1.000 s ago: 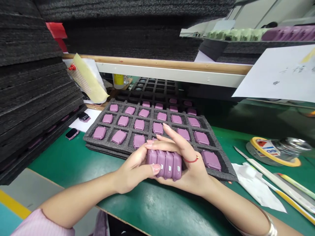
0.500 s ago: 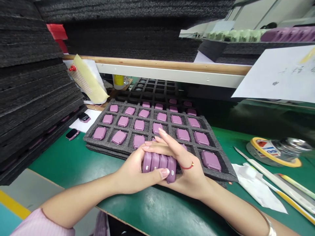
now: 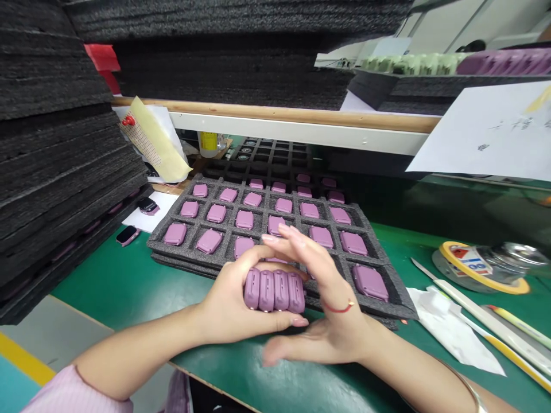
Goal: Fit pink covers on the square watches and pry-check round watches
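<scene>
My left hand (image 3: 235,307) is closed around a row of several purple watch cases (image 3: 274,290), held side by side with their slotted edges facing me. Its thumb runs along the lower side of the row. My right hand (image 3: 329,310) is open just right of the row, thumb and fingers spread apart, the thumb slightly blurred. Whether its fingertips touch the cases at the back cannot be made out. Behind both hands lies a black foam tray (image 3: 172,255) with more purple cases in its square pockets; the hands hide some front pockets.
Stacked black foam sheets (image 3: 51,155) rise at the left. A shelf edge (image 3: 275,123) crosses above the tray. Two smartwatches lie left, one a dark-screened watch (image 3: 127,235). At right are a metal-topped jar (image 3: 512,258), yellow tape ring (image 3: 447,255), white tissue (image 3: 456,332) and a knife (image 3: 473,304).
My right hand has come away from the row, its thumb and fingers spreading. In my left hand the cases have turned, so their slotted edges now show.
</scene>
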### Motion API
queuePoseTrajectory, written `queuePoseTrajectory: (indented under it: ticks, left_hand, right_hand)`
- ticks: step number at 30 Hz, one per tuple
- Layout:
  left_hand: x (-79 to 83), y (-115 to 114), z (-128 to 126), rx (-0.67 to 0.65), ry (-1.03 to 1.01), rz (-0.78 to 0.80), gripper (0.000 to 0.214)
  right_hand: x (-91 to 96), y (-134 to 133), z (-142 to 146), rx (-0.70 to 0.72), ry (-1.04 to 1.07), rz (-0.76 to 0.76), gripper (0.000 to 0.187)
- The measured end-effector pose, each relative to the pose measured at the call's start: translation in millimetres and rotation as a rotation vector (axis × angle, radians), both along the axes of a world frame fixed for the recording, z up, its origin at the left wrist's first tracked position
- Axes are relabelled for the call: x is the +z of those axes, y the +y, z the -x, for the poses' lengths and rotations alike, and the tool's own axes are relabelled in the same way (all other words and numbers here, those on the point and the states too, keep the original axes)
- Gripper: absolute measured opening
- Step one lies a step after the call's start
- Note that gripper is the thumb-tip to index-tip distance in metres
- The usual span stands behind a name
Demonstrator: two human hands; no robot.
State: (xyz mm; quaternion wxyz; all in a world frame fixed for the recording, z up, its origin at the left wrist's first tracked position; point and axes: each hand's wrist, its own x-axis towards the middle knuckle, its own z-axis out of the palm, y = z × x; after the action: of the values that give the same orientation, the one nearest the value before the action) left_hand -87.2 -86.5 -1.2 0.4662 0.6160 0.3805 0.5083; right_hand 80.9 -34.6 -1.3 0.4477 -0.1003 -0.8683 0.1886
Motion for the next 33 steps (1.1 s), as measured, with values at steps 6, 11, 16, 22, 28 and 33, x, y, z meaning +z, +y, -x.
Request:
queuePoseTrajectory:
  ticks: [6,11,16,22,28,33]
  left_hand:
    - [-1.8,1,2,-0.027,-0.006,-0.231,0.050]
    - [-2.3,3,4,0.022,0.084,-0.390,0.052]
    - [-4.0,6,4,-0.028,0.062,-0.406,0.049]
    - [-6.9,3,5,0.004,0.123,-0.359,0.048]
    - [-7.1,3,4,0.032,0.144,-0.339,0.044]
    - [-9.0,7,4,0.010,0.121,-0.413,0.033]
  right_hand:
    - [3.0,-2,-2,-0.009,0.233,0.548,0.056]
    - [0.3,-1,4,0.060,0.179,0.862,0.054]
    - [5.4,0,3,0.114,0.071,1.094,0.062]
    - [6.3,0,-1,0.189,-0.034,1.217,0.073]
    - [7.7,-1,-3,0.220,-0.059,1.204,0.086]
    - [11.1,0,3,0.244,-0.043,1.233,0.101]
